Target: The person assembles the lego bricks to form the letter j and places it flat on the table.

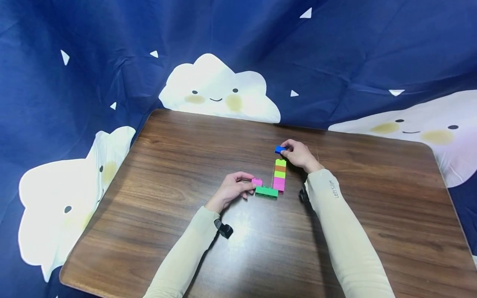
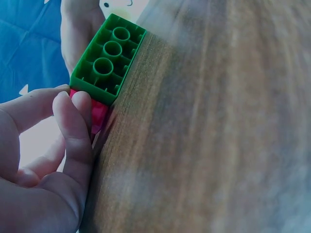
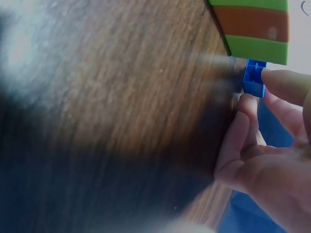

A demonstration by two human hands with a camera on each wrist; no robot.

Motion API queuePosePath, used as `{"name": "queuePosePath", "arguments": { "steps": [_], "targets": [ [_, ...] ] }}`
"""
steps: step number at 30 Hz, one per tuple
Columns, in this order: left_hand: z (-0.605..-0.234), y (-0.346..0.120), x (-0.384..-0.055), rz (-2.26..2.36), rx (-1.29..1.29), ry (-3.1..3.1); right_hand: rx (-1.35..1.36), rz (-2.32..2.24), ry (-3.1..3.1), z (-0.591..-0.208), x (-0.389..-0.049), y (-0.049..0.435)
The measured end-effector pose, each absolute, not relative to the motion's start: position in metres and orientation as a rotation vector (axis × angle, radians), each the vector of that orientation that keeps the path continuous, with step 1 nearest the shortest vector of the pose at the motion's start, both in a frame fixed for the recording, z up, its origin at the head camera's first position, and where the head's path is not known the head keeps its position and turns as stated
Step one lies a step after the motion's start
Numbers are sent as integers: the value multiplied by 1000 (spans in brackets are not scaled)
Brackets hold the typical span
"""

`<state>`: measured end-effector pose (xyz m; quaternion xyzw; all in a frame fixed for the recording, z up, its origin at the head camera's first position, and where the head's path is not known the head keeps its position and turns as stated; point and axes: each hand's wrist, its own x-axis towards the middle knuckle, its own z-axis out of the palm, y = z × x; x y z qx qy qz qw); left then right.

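Note:
My left hand (image 1: 231, 188) pinches a small pink building brick (image 1: 256, 181) between thumb and fingers. That brick is against one end of a long green brick (image 1: 266, 192), whose hollow underside with round tubes faces the left wrist camera. A row of joined lime, orange, lime and pink bricks (image 1: 279, 175) extends away from the green brick's other end. Beyond the row's far lime end, my right hand (image 1: 298, 154) pinches a small blue brick (image 1: 279, 149) by thumb and fingertips. In the right wrist view, the blue brick's (image 3: 253, 80) hollow side shows.
A brown wood-grain table (image 1: 179, 149) with rounded corners lies under both hands. Behind it hangs a dark blue cloth (image 1: 123, 37) printed with white smiling clouds and small triangles. Black wrist cameras are strapped to both sleeves.

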<state>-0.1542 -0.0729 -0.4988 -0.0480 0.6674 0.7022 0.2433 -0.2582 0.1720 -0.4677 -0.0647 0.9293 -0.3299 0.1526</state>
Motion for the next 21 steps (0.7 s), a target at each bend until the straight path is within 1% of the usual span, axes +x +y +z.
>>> {"name": "queuePosePath", "arguments": {
  "steps": [21],
  "targets": [
    [-497, -73, -154, 1927, -134, 1828, -204, -1037, 2577, -467, -252, 175]
  ]
}}
